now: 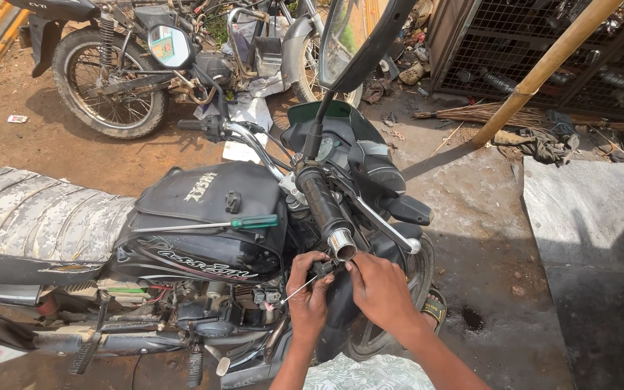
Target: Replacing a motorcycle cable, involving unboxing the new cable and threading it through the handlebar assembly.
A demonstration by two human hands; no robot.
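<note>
Head view, looking down on a black motorcycle (204, 245) parked on dirt. I see both hands low in frame, just under the end of the right handlebar grip (324, 209).

Left hand (308, 292): fingers curled in, pinching a small dark part (323, 269) at the fingertips. A thin silver cable (299, 292) runs out from that part, down and left across the hand, to an end near the engine.

Right hand (381, 289): fingers bent, thumb and forefinger meeting the same small dark part from the other side. Both hands touch at the part; I cannot tell which one bears it more.

The part sits just below the open chrome end (342, 244) of the grip, not touching it as far as I can make out. The brake lever (388, 227) juts out to the right of the grip.

A green-handled screwdriver (214, 224) lies across the tank cover (204, 191), well apart from the hands. Camouflage seat (37, 209) at left.

Behind: a second motorcycle (131, 58), a bamboo pole (543, 68) leaning, a wire cage (536, 40), a concrete slab (594, 224) at right.
</note>
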